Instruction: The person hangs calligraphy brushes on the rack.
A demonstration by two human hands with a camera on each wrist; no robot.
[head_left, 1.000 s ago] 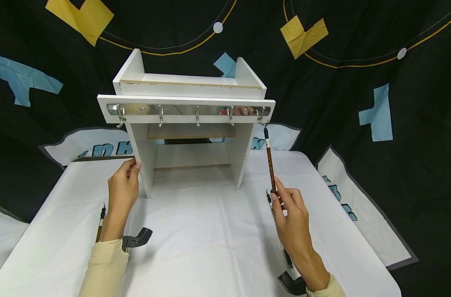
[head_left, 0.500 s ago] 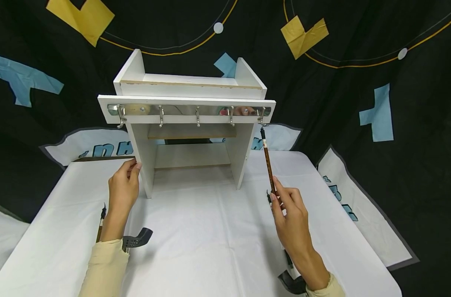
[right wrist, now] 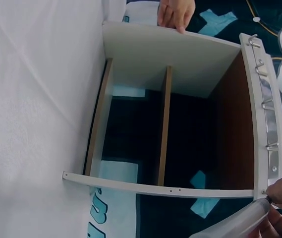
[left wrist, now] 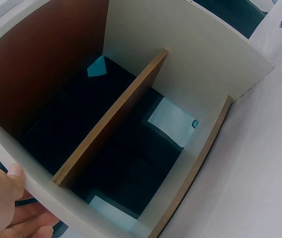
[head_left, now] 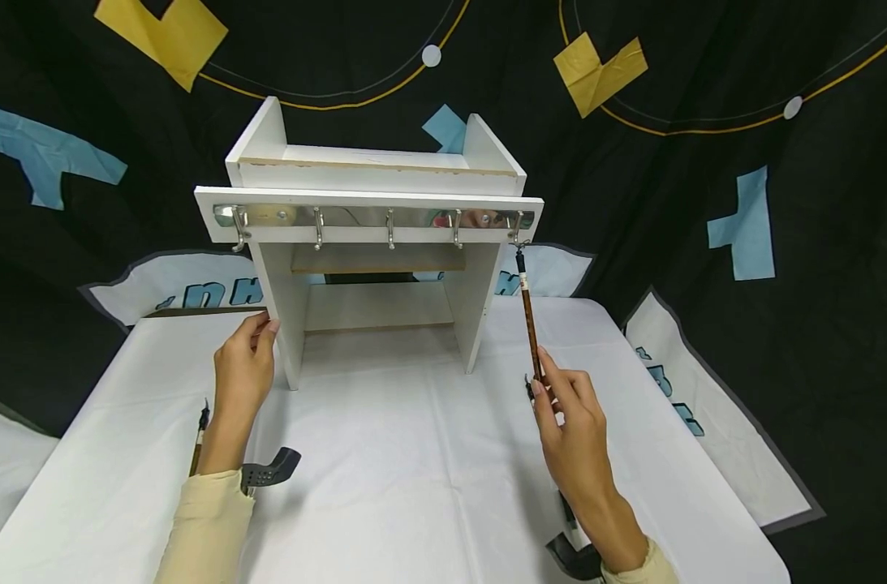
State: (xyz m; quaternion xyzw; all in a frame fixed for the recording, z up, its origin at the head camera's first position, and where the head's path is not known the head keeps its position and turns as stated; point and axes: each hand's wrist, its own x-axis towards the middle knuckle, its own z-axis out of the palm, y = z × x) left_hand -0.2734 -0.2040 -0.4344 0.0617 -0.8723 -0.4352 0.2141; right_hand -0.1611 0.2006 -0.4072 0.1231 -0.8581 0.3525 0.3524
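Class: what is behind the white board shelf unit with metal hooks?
Behind the shelf unit are black cloth, a partly covered light-blue patch and white, dark-edged panels with blue lettering. Whatever the unit itself covers there cannot be seen.

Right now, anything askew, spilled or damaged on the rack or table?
One minor thing: the top tray has a ragged brown front edge, unlike its white faces; maybe chipped or unfinished. The white rack stands upright, and I see nothing spilled on the table.
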